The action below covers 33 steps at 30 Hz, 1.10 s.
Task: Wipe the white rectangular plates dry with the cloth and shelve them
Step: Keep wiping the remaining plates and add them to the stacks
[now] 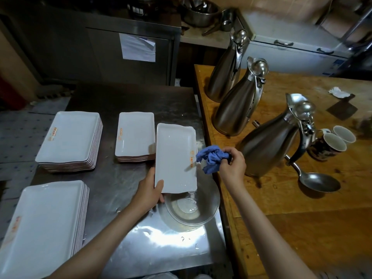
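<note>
Left hand (150, 193) grips the near left corner of a white rectangular plate (174, 158), thumb on top. Right hand (231, 165) is curled round a crumpled blue cloth (211, 158), touching the plate's right edge (orange print there). Plate is tilted over a clear glass bowl (191, 210). Three plate stacks (70, 137) sit left on the wet steel counter (124, 178), bare steel between them. Steel jugs (267, 141), ladle (318, 180), mugs (332, 143) on the wooden table (302, 208) just right.

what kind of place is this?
Probably a restaurant or canteen back kitchen: stacks of identical white plates on a steel worktable, three steel jugs on a wooden counter, and metal bowls shelved behind.
</note>
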Available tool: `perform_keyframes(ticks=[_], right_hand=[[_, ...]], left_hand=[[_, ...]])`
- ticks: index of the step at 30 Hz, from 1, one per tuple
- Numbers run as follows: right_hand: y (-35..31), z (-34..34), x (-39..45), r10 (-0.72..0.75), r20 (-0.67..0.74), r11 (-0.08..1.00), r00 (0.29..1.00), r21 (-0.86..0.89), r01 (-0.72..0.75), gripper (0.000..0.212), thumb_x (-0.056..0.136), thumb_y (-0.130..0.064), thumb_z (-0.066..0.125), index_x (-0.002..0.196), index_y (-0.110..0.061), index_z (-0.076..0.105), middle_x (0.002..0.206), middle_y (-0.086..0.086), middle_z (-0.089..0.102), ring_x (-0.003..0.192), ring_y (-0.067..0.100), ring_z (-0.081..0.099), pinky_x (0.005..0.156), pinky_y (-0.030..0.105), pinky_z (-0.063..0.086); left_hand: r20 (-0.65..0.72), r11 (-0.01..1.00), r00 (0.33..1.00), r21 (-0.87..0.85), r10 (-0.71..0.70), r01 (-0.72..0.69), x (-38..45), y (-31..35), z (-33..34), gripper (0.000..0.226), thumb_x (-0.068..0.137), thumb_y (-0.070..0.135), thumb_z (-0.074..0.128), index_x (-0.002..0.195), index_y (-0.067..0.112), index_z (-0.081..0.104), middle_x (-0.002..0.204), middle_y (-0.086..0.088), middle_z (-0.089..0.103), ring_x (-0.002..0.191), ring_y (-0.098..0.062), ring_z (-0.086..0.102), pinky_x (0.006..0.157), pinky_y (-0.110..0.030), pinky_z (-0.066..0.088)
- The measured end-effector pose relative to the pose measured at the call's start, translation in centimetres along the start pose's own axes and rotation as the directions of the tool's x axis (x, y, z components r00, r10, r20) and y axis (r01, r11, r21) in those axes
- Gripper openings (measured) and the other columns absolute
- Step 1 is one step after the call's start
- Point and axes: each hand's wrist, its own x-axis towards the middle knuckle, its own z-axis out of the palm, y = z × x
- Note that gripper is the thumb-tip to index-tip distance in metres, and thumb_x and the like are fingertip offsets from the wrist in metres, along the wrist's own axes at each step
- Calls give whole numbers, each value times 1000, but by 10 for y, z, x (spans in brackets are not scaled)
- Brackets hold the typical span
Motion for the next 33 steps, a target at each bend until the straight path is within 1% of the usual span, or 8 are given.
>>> perform_keyframes(ticks=[3, 8, 11, 18, 21, 24, 29, 33], right_hand=[[1, 0, -2, 5, 3, 1000, 1000, 7, -5, 33, 84, 10, 48, 94, -19, 59, 105, -3, 49, 88, 3, 49, 88, 31, 50], [2, -3, -4, 13, 15, 1000, 1000, 10, -13, 34, 85, 10, 47, 93, -21, 59, 108, -1, 50, 92, 6, 50, 88, 30, 50], [2, -3, -5, 5, 13, 1000, 1000, 9, -5, 34, 84, 10, 47, 92, -22, 59, 107, -1, 51, 91, 7, 51, 88, 31, 50], [4, -3, -9, 5, 18, 1000, 1000, 18, -5, 35, 84, 9, 48, 91, -24, 58, 105, -3, 51, 90, 4, 51, 86, 30, 51], [4, -3, -9, 6, 28, 1000, 1000, 11, -6, 34, 84, 9, 47, 92, -22, 58, 106, -2, 51, 90, 3, 51, 81, 21, 48], [1, -6, -11, -8, 39, 1000, 999, -11, 9, 33, 84, 9, 47, 93, -20, 59, 107, -1, 51, 87, 0, 47, 71, 8, 39], [1, -7, -14, -35, 54, 999, 998, -9, 35, 34, 84, 10, 46, 93, -20, 58, 108, 1, 51, 93, 6, 49, 71, 6, 38], [2, -7, -16, -70, 63, 997, 996, -28, 72, 34, 83, 10, 48, 93, -21, 59, 108, 2, 52, 93, 6, 50, 85, 19, 46]], left_hand=[[-3, 1000, 1000, 21, 22, -21, -3, 3, 1, 34, 95, 10, 43, 128, 19, 43, 60, -6, 62, 45, -11, 59, 46, -23, 48], [-49, 993, 995, 91, 85, -80, -6, 7, 5, 32, 94, 8, 43, 125, 15, 47, 56, 6, 56, 41, -9, 55, 46, -11, 41], [-73, 985, 992, 146, 106, -94, -5, 5, 6, 30, 94, 11, 43, 123, 17, 48, 56, 5, 56, 43, -13, 56, 48, -17, 42], [-90, 949, 973, 253, 214, -185, -4, 1, 6, 34, 96, 14, 42, 130, 16, 47, 93, -17, 68, 73, -36, 59, 65, -33, 43], [-113, 930, 961, 301, 253, -210, -6, 1, 7, 41, 95, 23, 38, 135, 16, 45, 101, -21, 68, 85, -42, 60, 69, -38, 45], [-123, 902, 944, 353, 307, -248, -6, 0, 6, 54, 87, 30, 31, 137, 16, 45, 97, -22, 68, 79, -44, 61, 65, -39, 46], [-132, 876, 942, 424, 310, -229, -5, -1, 9, 48, 90, 24, 33, 135, 14, 47, 92, -25, 67, 75, -45, 60, 64, -41, 47], [-102, 971, 984, 201, 148, -125, -10, 3, 11, 35, 95, 16, 39, 130, 19, 46, 83, -15, 66, 58, -30, 60, 58, -34, 52]])
